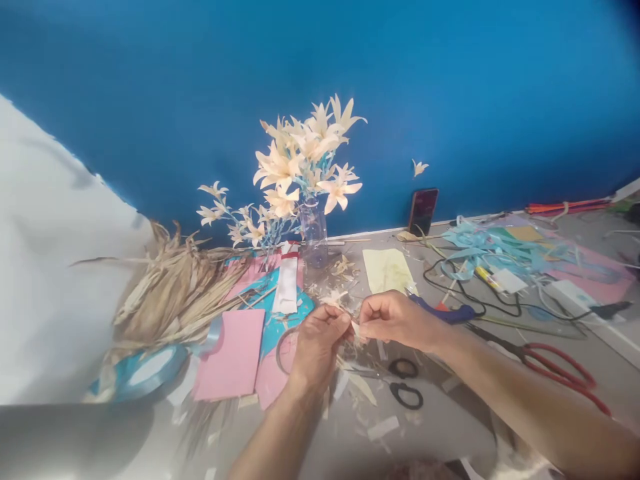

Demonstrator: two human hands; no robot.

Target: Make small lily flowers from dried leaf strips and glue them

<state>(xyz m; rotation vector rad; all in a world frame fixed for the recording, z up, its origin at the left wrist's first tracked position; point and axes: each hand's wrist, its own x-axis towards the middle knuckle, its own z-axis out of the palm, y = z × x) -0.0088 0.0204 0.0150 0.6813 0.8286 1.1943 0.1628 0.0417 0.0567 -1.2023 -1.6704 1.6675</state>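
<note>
My left hand (320,340) is closed in a pinch, thumb against fingers, on a pale husk flower (334,297) whose petals stick out above the fingertips. Close beside it, my right hand (393,320) pinches a small pale strip (356,329) at the flower's base; the fingers partly hide where the two meet. Below the hands lie black-handled scissors (406,383) among husk scraps. A blue-handled tool (445,312) rests just behind my right wrist.
A clear bottle (314,233) holds cream flowers (305,150) by the blue wall. Dried husks (160,287), blue ribbon (155,370) and pink paper (233,353) lie left. Red-handled scissors (560,367), cables, a power strip (570,298) and blue strips (495,247) lie right. A phone (423,211) leans on the wall.
</note>
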